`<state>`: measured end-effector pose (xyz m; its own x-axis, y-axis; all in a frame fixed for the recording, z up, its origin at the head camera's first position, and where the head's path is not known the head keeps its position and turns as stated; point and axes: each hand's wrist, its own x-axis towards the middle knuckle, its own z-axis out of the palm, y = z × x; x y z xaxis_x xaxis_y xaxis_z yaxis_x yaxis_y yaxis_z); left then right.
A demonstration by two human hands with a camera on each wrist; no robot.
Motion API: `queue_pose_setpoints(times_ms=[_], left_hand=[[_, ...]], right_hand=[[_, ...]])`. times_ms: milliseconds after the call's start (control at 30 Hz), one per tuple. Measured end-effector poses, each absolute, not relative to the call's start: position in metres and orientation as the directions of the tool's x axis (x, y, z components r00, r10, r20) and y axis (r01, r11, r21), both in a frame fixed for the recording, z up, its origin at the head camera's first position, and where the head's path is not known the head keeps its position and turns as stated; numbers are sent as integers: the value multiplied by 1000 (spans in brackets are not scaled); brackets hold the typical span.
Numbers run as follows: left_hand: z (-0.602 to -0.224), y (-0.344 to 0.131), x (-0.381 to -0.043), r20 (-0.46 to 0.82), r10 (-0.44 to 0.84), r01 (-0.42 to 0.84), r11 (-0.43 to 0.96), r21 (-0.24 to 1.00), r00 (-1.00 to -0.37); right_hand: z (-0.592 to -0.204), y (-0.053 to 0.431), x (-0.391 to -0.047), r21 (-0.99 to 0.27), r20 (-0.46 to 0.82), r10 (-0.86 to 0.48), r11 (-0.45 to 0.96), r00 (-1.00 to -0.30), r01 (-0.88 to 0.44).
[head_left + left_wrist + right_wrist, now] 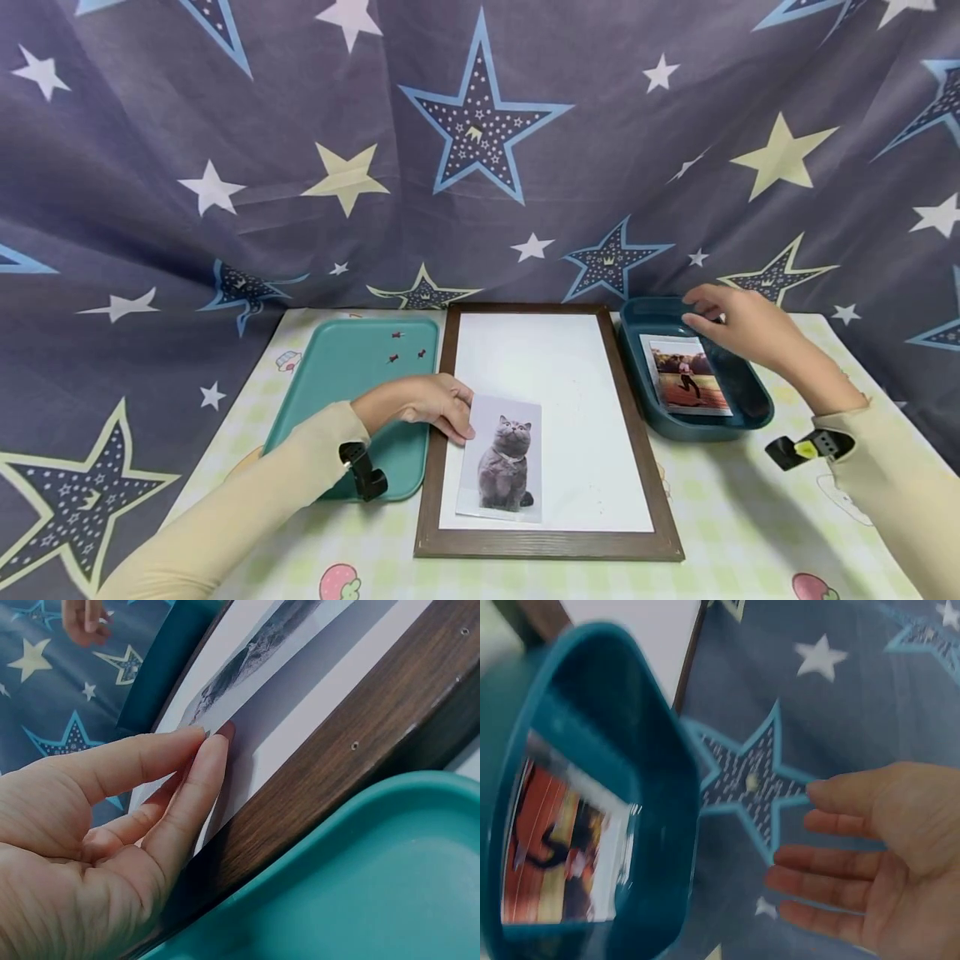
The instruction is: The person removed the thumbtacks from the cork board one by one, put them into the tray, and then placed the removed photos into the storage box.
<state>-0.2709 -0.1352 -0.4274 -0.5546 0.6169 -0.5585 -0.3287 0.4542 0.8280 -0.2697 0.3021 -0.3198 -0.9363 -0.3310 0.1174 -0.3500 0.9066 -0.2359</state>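
The left hand (423, 406) lies flat at the wooden frame's (431, 467) left rail, its straight fingertips (214, 746) pressing on the left edge of the cat photo (504, 458); the fingers are extended, not curled, so this grip is a flat-fingered press rather than a pinch, apparently to keep the print from sliding on the smooth white board (570, 392) inside the frame. The cat photo lies at about 4 o'clock from that hand, its upper left corner right under the fingertips and the rest of the sheet running down toward the frame's lower rail. At 9 o'clock from the frame lies a teal tray (330, 375), with three red pushpins (408, 351) near its far edge, well apart from the hand, likely kept there so that they stay together within reach. The right hand (738, 321) hovers over the far rim of the dark teal bin (750, 408) at 3 o'clock from the frame; the right wrist view shows its fingers loosely spread and its palm bare, so this grip holds nothing. A second photo, of a runner on a red track (686, 375), leans inside the bin at roughly 7 o'clock from the right hand, close to the fingers but not touching them as far as can be told. All of it sits on a checked tabletop (750, 517) before a star-print cloth (480, 125).
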Motion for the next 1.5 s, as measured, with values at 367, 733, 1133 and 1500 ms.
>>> queue_pose_setpoints(times_ms=[367,733,1133,1500], left_hand=[[-430,-136,-269,-549,599,-354,421,835,-583],[-430,-138,-269,-549,567,-376,401,835,-614],[-428,-142,-270,-578,536,-374,447,813,-615],[-424,-139,-273,-584,534,-400,429,810,-611]], right_hand=[[-338,354,-302,-315,-70,-276,918,-959,-241],[-360,380,-309,-449,-168,-226,884,-959,-130],[-366,393,-312,-626,-322,-173,776,-931,72],[-369,394,-313,-656,-345,-139,743,-928,133]])
